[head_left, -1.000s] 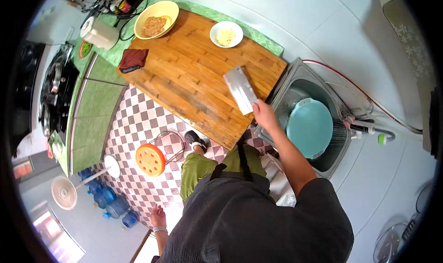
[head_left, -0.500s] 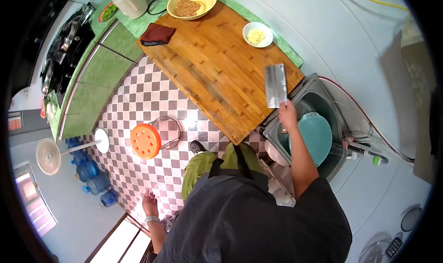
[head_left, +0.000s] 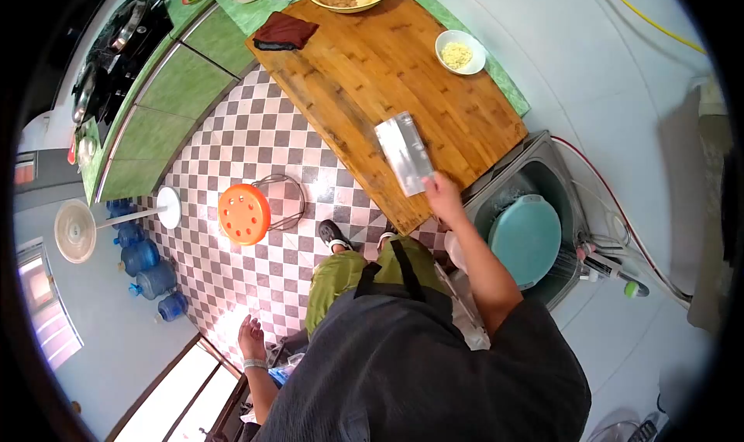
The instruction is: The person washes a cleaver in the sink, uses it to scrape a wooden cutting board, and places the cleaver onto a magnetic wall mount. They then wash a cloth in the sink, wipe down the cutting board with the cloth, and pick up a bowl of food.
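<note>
Cleaver (head_left: 404, 153) in outstretched right hand (head_left: 444, 197); left hand (head_left: 252, 340) free.

One head-worn camera, looking forward and steeply down over the torso (head_left: 434, 364) at lower centre. Close to torso, farther from floor (head_left: 232, 151) at left. Wide, curved field; dark edges; board (head_left: 372, 70) upper centre.

top (head_left: 434, 372): charcoal, finely ribbed, short dark sleeves (head_left: 535, 329) | trousers (head_left: 335, 285): olive green | straps (head_left: 406, 267): two, black, over trousers | shoe (head_left: 329, 230): dark, pale heel strap (head_left: 339, 243) | left wrist: pale band (head_left: 254, 363)
</note>
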